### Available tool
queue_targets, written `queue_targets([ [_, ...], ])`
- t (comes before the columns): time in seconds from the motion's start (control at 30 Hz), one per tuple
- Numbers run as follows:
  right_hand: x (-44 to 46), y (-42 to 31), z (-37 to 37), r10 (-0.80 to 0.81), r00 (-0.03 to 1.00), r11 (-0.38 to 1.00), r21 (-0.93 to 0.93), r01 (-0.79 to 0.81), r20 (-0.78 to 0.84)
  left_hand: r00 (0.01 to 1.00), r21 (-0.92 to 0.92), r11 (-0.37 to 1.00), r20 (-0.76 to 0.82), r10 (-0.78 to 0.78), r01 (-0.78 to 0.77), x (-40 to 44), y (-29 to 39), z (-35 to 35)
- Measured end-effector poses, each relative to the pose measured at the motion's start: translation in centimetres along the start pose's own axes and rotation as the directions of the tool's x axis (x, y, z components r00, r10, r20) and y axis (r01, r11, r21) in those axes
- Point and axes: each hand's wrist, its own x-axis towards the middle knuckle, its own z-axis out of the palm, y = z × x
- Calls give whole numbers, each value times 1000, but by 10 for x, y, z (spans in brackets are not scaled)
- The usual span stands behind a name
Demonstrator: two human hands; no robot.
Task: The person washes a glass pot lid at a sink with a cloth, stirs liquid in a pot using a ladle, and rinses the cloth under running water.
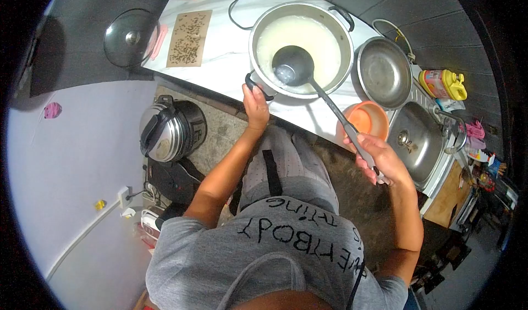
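A large metal pot (254, 45) on the white marbled counter holds a pale, cloudy liquid (324, 38). My left hand (255, 104) is closed around the pot's black near-left handle (257, 86). In my right hand (379, 159) is the grey handle of a ladle (300, 65), gripped close to its end. The dark bowl of the ladle is over the near part of the liquid, with a wet, shiny patch inside it. I cannot tell how deep it sits. Below the ladle's handle stands an orange bowl (367, 120), partly covered by my right hand.
Right of the pot lies a metal pan (385, 71), beside a sink (421, 145) and a yellow bottle (445, 84). A speckled brown sheet (188, 39) lies on the left of the counter. A glass lid (131, 38) hangs at left, above a pressure cooker (173, 127).
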Motion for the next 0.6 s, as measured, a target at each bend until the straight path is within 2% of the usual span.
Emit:
queue_targets([
  [0.1,1,-7,-3,-5,1000,999,-38,4,-8,999,31,999,-27,20,-19,0,-3,2],
  [0.27,5,-20,-2,89,996,988,-122,-90,-16,1000,23,1000,-15,-4,4,0,-7,0],
  [0.53,16,-37,-9,150,989,971,-188,-148,-5,999,4,1000,-13,29,-29,0,-3,-1],
  [0.6,16,-40,-10,126,990,918,-373,-139,-58,999,2,999,-16,36,-36,0,-2,0],
])
